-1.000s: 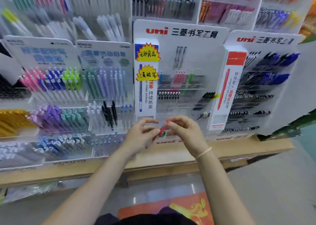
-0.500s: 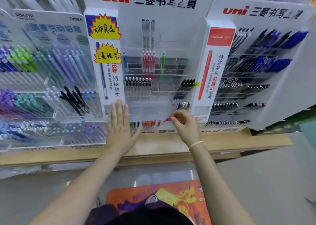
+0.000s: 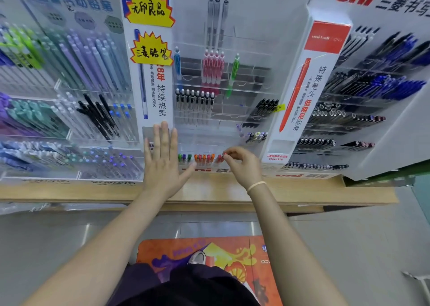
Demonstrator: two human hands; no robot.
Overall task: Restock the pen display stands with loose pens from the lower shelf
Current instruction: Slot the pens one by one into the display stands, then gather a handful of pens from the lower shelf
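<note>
While the right hand (image 3: 242, 166) pinches a red pen (image 3: 220, 158) at fingertip and seats it in the bottom row of the clear uni display stand (image 3: 223, 124), just right of the orange pens (image 3: 204, 157), left hand (image 3: 162, 163) spread flat, fingers straight, bracing the stand's lower left edge above the wooden shelf (image 3: 209, 191). Step judged as insertion in progress; next move calls for pushing the pen fully into its slot and letting go without nudging neighbours. Obstructions: close-packed caps alongside, purple-tipped pens (image 3: 256, 136) above, adjacent uni stand (image 3: 349, 110) close on the right; lower-shelf stock not identifiable.

Bare forearms, thin wristband (image 3: 256, 185), dark trousers (image 3: 186, 287)
</note>
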